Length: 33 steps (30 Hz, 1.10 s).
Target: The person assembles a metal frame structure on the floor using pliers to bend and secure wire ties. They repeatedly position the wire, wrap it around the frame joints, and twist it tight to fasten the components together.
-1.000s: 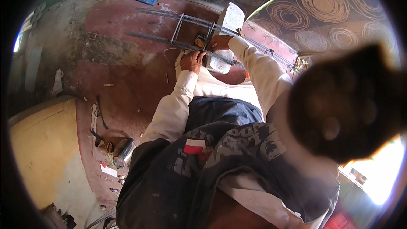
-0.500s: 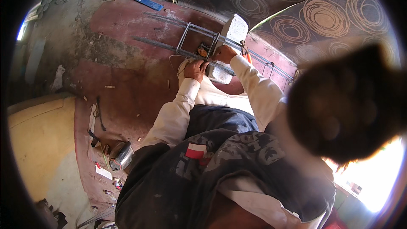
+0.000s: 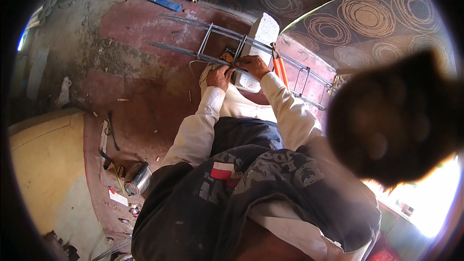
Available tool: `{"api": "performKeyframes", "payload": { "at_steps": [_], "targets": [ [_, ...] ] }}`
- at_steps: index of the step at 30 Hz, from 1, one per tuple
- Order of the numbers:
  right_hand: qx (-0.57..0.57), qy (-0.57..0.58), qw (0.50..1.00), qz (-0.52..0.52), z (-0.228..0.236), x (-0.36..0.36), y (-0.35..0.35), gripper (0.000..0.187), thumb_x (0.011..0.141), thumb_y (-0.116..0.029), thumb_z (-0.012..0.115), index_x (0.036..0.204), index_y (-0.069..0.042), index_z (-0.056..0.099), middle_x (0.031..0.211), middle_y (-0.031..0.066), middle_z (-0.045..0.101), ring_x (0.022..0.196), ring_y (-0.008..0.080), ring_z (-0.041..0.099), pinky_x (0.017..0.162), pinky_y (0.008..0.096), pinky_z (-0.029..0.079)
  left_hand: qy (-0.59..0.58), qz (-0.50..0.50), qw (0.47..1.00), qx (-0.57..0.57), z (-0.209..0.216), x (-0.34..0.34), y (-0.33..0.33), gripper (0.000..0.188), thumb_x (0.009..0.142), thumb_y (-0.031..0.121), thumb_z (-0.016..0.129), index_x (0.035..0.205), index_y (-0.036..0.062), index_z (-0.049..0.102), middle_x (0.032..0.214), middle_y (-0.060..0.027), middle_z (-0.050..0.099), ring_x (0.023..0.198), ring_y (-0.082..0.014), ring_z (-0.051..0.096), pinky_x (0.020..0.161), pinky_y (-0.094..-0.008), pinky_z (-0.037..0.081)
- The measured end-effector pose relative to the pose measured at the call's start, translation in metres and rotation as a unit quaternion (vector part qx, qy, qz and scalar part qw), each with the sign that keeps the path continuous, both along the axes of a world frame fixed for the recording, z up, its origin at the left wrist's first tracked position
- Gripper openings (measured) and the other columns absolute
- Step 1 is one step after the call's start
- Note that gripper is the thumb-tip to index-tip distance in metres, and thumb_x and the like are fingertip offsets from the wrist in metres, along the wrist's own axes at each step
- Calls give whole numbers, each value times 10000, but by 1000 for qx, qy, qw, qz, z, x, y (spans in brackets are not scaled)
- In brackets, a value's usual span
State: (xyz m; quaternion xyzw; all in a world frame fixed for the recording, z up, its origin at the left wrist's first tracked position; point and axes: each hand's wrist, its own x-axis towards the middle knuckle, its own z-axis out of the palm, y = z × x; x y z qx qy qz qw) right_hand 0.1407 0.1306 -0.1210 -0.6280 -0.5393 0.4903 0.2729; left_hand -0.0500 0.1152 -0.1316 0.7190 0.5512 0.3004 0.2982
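The cage (image 3: 240,48) of ribbed steel bars lies at 12 o'clock in my view, its long bars slanting from 11 o'clock towards 2, with square hoops set across them. My left hand (image 3: 219,77) is at its near bar, and my right hand (image 3: 253,66) comes in just beside it, at about 2 o'clock from the left. The fingers of both are bent, and their tips come close together by a hoop; I cannot tell what, if anything, they pinch, as it is too small to see.

Under the cage, crosswise, sits a pale block (image 3: 263,33), one end past the far bar and the other by my right wrist. Pliers (image 3: 280,70) with orange handles lean against the cage at 3 o'clock from my right hand, apart from it. A black-and-orange item (image 3: 226,57) shows between the bars, at 12 to 1 o'clock from my left hand.

Further out, a blue case (image 3: 165,3) lies on the red floor (image 3: 150,96) at 11 o'clock, and a dark carpet (image 3: 369,12) with ringed patterns spreads from 12 to 2. A shiny metal cylinder (image 3: 138,180) is at 8 o'clock, a white paper (image 3: 118,197) beyond it. Something dark and blurred (image 3: 386,121) fills 3 o'clock.
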Motion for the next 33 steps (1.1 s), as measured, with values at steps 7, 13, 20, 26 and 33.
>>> {"api": "performKeyframes", "payload": {
  "at_steps": [7,13,20,26,33],
  "targets": [
    [-51,34,998,7,1,3,13,275,798,-225,714,998,-36,716,913,86,713,817,162,654,768,300,499,40,-19,999,-21,-1,-1,4,472,868,518,558,879,59,664,814,-202,636,783,-399,607,675,-455,473],
    [46,-103,991,-70,12,-18,-13,227,773,-264,693,937,-114,740,928,108,702,873,257,655,824,374,473,37,-4,999,32,-4,3,1,386,882,438,568,782,69,622,756,-178,635,711,-400,606,625,-476,471],
    [249,-363,897,-25,36,-60,-56,209,769,-219,638,961,-169,702,1004,26,621,1018,248,529,875,452,363,40,-42,998,-1,0,-3,4,150,844,204,586,912,97,667,883,-196,654,828,-403,618,711,-488,483],
    [282,-433,854,63,21,-60,-70,296,781,-142,519,1019,-23,646,1191,137,487,1093,287,438,884,437,362,49,-151,987,-37,47,-13,25,309,764,-33,556,1061,54,560,997,-211,632,981,-388,591,819,-466,460],
    [216,-462,859,35,14,-74,-90,381,791,-167,521,1137,-35,613,1361,149,361,1225,296,365,950,498,306,194,-107,973,-71,75,41,32,396,800,61,591,1172,62,455,1041,-258,611,971,-424,599,827,-494,483]
  ]
}}
